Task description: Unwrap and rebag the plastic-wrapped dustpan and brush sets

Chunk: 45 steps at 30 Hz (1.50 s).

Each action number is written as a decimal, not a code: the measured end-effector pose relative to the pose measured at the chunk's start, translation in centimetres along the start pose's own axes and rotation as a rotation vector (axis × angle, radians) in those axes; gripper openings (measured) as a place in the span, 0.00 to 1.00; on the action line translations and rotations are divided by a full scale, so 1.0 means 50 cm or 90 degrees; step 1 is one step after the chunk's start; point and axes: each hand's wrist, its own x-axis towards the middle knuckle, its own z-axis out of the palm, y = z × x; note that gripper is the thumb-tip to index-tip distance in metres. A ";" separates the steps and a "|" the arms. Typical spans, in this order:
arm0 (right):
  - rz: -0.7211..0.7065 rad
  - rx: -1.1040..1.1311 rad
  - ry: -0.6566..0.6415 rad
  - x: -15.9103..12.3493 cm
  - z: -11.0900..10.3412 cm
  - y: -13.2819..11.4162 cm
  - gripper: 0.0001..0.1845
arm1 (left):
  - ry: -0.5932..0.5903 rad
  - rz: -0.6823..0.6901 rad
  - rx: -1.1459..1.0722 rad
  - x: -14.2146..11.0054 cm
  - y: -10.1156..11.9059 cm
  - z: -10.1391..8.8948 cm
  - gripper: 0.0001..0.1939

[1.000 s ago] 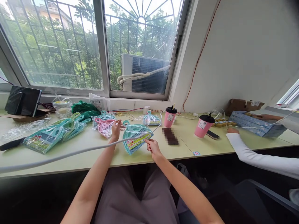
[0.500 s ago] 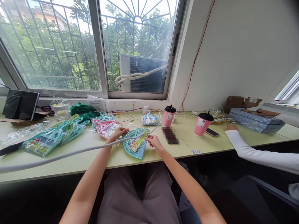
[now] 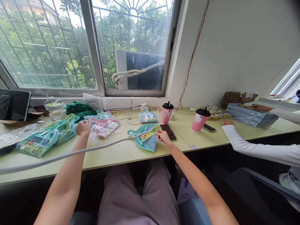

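Note:
A turquoise dustpan with a blue-bristled brush lies in front of me, handle pointing left. Across it rests a yellow printed card. My right hand pinches the card's right end between thumb and fingers. My left hand is closed, fingers curled, between the bagged turquoise and green dustpan sets and a bagged pink dustpan set. Whatever it holds, if anything, is hidden.
A grey cable crosses before the table. A dark phone and pink cups stand right of the dustpan. Farther right, a co-worker's white sleeve reaches toward a blue box. A tablet stands left.
My left hand has left the turquoise dustpan's handle and moved left to the bagged sets. My right hand still grips the card. The camera view has shifted slightly.

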 end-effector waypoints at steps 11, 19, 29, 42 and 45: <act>0.120 -0.115 -0.143 -0.009 0.084 0.042 0.13 | -0.519 0.339 0.065 -0.300 0.125 0.126 0.15; -0.019 -0.577 -0.042 0.077 -0.032 -0.093 0.10 | -0.513 0.310 0.048 -0.308 0.092 0.152 0.09; -0.372 -0.788 -0.017 0.047 0.182 -0.049 0.13 | -0.471 0.296 -0.001 -0.308 0.100 0.125 0.11; -0.407 -0.912 0.117 0.009 0.331 -0.005 0.14 | -0.388 0.318 -0.061 -0.311 0.112 0.120 0.15; -0.370 -0.917 0.088 0.009 0.326 -0.002 0.13 | -0.388 0.321 -0.065 -0.308 0.111 0.127 0.14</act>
